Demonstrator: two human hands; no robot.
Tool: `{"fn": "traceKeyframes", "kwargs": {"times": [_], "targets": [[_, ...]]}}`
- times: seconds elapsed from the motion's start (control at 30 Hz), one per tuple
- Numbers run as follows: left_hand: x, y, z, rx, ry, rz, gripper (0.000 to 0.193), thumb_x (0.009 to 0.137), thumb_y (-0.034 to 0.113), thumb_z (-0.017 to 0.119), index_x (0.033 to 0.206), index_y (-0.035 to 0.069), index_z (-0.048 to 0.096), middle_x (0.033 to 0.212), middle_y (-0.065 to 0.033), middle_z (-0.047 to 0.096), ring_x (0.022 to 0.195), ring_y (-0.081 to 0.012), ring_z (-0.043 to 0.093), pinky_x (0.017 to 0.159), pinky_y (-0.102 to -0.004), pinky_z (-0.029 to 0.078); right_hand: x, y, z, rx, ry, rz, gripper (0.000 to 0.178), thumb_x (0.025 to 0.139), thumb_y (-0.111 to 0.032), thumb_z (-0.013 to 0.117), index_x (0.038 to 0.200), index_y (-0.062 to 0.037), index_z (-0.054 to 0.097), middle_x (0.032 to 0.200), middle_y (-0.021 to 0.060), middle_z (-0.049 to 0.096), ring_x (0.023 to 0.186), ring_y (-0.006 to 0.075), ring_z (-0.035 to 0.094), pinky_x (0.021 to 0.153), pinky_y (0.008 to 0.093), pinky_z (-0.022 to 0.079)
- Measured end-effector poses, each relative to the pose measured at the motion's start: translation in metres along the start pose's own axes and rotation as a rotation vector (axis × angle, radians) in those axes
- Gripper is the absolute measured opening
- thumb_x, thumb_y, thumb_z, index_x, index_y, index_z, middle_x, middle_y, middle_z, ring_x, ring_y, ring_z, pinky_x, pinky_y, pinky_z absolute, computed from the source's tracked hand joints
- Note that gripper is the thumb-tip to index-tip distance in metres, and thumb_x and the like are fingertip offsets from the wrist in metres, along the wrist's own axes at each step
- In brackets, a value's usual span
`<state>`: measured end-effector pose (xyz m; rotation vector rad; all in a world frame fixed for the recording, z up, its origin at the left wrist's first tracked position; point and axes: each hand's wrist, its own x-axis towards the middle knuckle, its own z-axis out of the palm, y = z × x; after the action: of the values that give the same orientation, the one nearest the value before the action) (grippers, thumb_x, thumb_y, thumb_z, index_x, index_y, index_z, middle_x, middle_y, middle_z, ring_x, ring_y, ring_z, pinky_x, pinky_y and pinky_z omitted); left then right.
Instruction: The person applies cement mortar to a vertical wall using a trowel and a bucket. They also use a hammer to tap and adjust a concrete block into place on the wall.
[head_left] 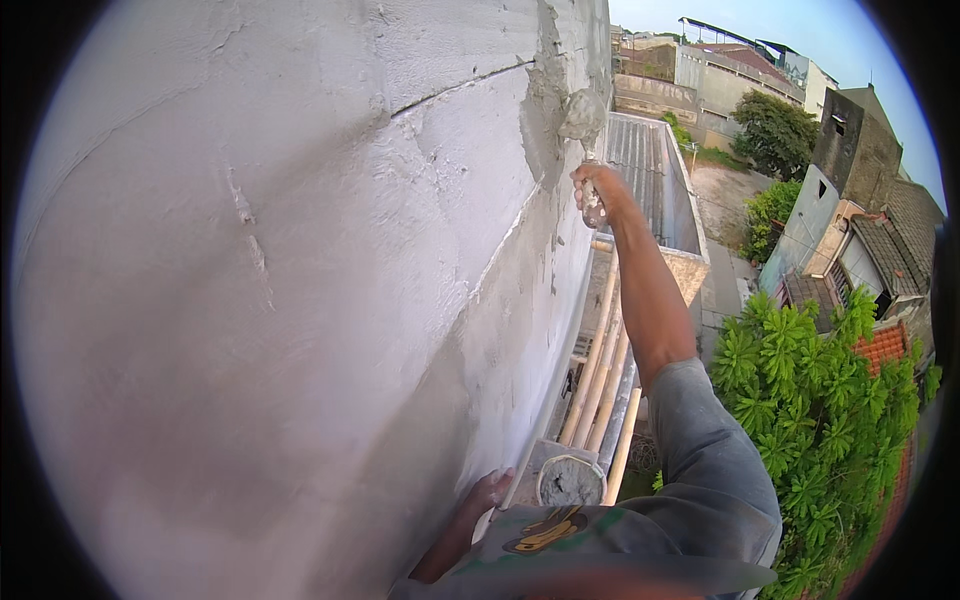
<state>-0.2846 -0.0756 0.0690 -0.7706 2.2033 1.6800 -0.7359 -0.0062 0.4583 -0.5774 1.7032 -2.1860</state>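
My right hand (600, 195) is stretched far ahead along the wall, its fingers wrapped round the mortar-crusted handle of a trowel (583, 115). Grey mortar covers the blade, which is at the wall beside a darker, wet-looking mortar patch (541, 120). Low down, close to the wall, my left hand (487, 492) is curled beside a pale edge; what it grips is mostly hidden by my body. The grey wall (250, 330) fills the left side, with a rough ridge and a crack running across it.
A round bucket of grey mortar (571, 482) stands below me. Bamboo poles (600, 375) run alongside the wall, with a drop beyond them. Farther ahead lies a corrugated roof (640, 165). To the right are a leafy tree (800, 400) and houses (890, 250).
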Motion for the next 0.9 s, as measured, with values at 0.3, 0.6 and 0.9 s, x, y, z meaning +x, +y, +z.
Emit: {"fn": "traceKeyframes", "kwargs": {"times": [0.3,0.6,0.9], "targets": [[-0.027,-0.005,0.001,0.012,-0.027,0.010,0.070,0.095,0.060,0.043,0.135,0.003,0.052,0.130,-0.0202,0.058,0.123,-0.0287,0.054,0.104,-0.0366,0.037,0.008,-0.067,0.018,-0.490,0.052,-0.135,0.013,0.070,-0.011,0.064,0.074,0.0009,0.062,0.064,0.0085,0.059,0.051,0.0203,0.061,0.042,0.0327,0.042],[-0.043,0.005,-0.001,-0.023,0.006,-0.045,0.074,0.096,0.059,0.043,0.136,-0.004,0.048,0.132,-0.0239,0.055,0.127,-0.0290,0.051,0.106,-0.0358,0.035,-0.017,-0.062,0.034,-0.620,0.148,-0.471,0.023,0.067,-0.010,0.063,0.084,0.0036,0.060,0.068,0.0146,0.062,0.053,0.0237,0.062,0.051,0.0375,0.047],[-0.035,-0.017,0.002,0.020,-0.052,-0.082,0.076,0.096,0.061,0.042,0.134,-0.004,0.049,0.131,-0.0250,0.056,0.126,-0.0308,0.051,0.105,-0.0367,0.036,-0.096,-0.077,0.059,-0.734,0.110,-0.431,0.034,0.069,-0.014,0.064,0.095,0.0065,0.054,0.082,0.0240,0.064,0.080,0.0377,0.065,0.072,0.0434,0.050]]}}
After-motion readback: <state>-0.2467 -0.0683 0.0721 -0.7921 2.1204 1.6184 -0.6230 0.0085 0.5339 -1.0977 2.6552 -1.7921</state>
